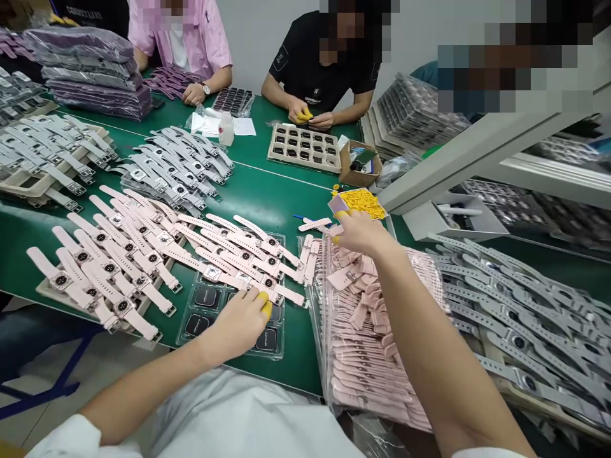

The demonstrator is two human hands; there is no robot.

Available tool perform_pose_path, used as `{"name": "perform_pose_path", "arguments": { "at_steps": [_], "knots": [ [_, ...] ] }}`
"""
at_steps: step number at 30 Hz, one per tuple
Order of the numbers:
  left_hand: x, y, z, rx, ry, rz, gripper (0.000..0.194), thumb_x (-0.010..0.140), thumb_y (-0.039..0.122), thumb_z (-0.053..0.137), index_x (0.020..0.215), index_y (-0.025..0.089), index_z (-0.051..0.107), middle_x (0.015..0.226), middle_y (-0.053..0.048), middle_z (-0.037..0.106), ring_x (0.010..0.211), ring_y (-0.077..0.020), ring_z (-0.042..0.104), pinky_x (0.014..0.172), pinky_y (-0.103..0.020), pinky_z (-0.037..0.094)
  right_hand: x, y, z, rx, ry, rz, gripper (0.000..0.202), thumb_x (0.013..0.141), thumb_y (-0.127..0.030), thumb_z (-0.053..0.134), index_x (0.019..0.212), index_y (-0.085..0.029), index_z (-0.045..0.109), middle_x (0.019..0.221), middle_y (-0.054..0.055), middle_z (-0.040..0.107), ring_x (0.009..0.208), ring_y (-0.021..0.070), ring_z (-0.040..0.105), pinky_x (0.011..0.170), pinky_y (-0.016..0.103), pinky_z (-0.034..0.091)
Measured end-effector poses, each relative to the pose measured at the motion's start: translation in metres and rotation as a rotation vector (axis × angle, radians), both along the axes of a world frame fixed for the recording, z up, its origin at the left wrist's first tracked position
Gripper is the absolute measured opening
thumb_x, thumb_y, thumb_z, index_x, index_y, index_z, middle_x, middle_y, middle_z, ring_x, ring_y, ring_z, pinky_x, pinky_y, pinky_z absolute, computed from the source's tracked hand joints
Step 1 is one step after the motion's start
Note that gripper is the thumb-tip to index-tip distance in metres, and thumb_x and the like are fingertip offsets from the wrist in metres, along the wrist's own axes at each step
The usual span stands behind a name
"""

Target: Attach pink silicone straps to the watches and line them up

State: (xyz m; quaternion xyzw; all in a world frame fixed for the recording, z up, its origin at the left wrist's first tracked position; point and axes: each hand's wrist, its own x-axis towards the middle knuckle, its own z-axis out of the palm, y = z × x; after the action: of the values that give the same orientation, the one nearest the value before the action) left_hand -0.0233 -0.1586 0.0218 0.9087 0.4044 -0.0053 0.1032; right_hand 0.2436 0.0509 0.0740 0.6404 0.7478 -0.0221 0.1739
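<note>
My left hand [239,323], with yellow finger covers, rests over the clear plastic tray [187,299] of black square pieces, at the lower edge of a group of pink-strapped watches [245,256]. What its curled fingers hold is hard to make out. My right hand [360,230] reaches above the bag of pink straps [367,356], near the pile of yellow finger covers [361,202]. Its fingertips are partly hidden, close to a small purplish card [338,204] and loose pink straps [312,224]. More pink watches lie on a tray [111,267] to the left.
Grey-strapped watches lie in stacks at the left [48,152], centre left [174,165] and right [520,331]. Across the green table [258,184], two people sit near a tray of black pieces [304,151] and a cardboard box [359,166]. A metal post [477,149] slants at the right.
</note>
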Motion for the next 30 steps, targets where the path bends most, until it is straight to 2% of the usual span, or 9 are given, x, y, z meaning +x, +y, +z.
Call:
{"name": "perform_pose_path", "arguments": {
  "at_steps": [3,7,12,14,17,21,23,26,30],
  "knots": [
    [0.011,0.003,-0.003,0.005,0.126,-0.05,0.018,0.093,0.012,0.059,0.102,0.012,0.074,0.107,-0.016,0.068,0.106,-0.0298,0.059,0.086,-0.041,0.046,0.015,0.0,-0.007,-0.041,0.014,-0.064,0.054,0.092,-0.038,0.066,0.138,-0.014,0.054,0.134,0.024,0.062,0.127,0.0388,0.056,0.096,0.048,0.05],
    [0.017,0.007,0.001,-0.006,0.188,-0.097,0.019,0.094,0.013,0.059,0.099,0.013,0.077,0.104,-0.016,0.069,0.103,-0.0296,0.06,0.081,-0.04,0.046,0.014,-0.008,-0.014,0.049,0.064,-0.059,0.033,0.101,-0.027,0.049,0.13,-0.013,0.059,0.131,0.023,0.065,0.128,0.0372,0.057,0.097,0.049,0.048],
    [0.019,0.006,0.0,-0.009,0.186,-0.11,0.019,0.094,0.023,0.062,0.099,0.012,0.077,0.102,-0.017,0.067,0.102,-0.0314,0.059,0.08,-0.041,0.046,0.023,-0.012,0.0,0.183,0.281,-0.084,0.032,0.104,-0.032,0.042,0.113,-0.015,0.067,0.117,0.021,0.072,0.111,0.0372,0.066,0.087,0.045,0.05],
    [0.017,0.006,-0.002,-0.009,0.169,-0.107,0.024,0.093,0.03,0.063,0.099,0.011,0.076,0.104,-0.019,0.067,0.103,-0.0329,0.059,0.081,-0.043,0.046,0.03,-0.018,0.012,0.287,0.502,-0.149,0.03,0.102,-0.036,0.045,0.108,-0.017,0.066,0.113,0.02,0.073,0.103,0.0355,0.069,0.085,0.044,0.051],
    [0.014,0.006,-0.009,0.025,0.128,-0.109,0.028,0.096,0.034,0.061,0.097,0.01,0.076,0.112,-0.019,0.068,0.106,-0.0334,0.06,0.083,-0.043,0.047,0.033,-0.036,0.033,0.422,1.009,-0.18,0.027,0.1,-0.041,0.049,0.111,-0.022,0.063,0.116,0.015,0.073,0.105,0.0318,0.069,0.09,0.045,0.053],
    [0.013,0.006,-0.017,0.058,0.072,-0.092,0.017,0.099,0.02,0.058,0.097,0.012,0.073,0.11,-0.015,0.07,0.102,-0.0296,0.063,0.081,-0.039,0.048,0.009,-0.071,0.047,0.345,1.614,-0.173,0.024,0.096,-0.05,0.057,0.102,-0.027,0.061,0.101,0.009,0.074,0.102,0.0294,0.071,0.089,0.045,0.056],
    [0.011,0.009,-0.012,0.03,0.028,-0.099,0.012,0.097,0.014,0.059,0.092,0.015,0.07,0.1,-0.011,0.071,0.097,-0.0279,0.065,0.079,-0.038,0.049,-0.011,-0.085,0.041,0.216,1.811,-0.203,0.027,0.092,-0.053,0.062,0.093,-0.026,0.06,0.089,0.007,0.073,0.091,0.0275,0.072,0.087,0.045,0.057],
    [0.0,0.024,0.01,-0.025,-0.136,-0.053,0.015,0.097,0.012,0.056,0.088,0.018,0.065,0.09,-0.007,0.07,0.088,-0.0248,0.066,0.076,-0.035,0.049,-0.037,-0.098,0.015,0.003,1.982,-0.273,0.032,0.089,-0.056,0.065,0.09,-0.025,0.059,0.078,0.003,0.07,0.072,0.0227,0.069,0.076,0.041,0.059],
    [-0.012,0.063,0.042,-0.136,-0.423,0.224,0.013,0.104,0.028,0.049,0.109,0.022,0.06,0.094,-0.005,0.07,0.079,-0.0215,0.067,0.067,-0.031,0.05,-0.054,-0.106,-0.025,-0.2,2.059,-0.357,0.036,0.089,-0.058,0.066,0.094,-0.024,0.057,0.064,-0.004,0.059,0.052,0.0158,0.055,0.054,0.031,0.052]
  ]
}}
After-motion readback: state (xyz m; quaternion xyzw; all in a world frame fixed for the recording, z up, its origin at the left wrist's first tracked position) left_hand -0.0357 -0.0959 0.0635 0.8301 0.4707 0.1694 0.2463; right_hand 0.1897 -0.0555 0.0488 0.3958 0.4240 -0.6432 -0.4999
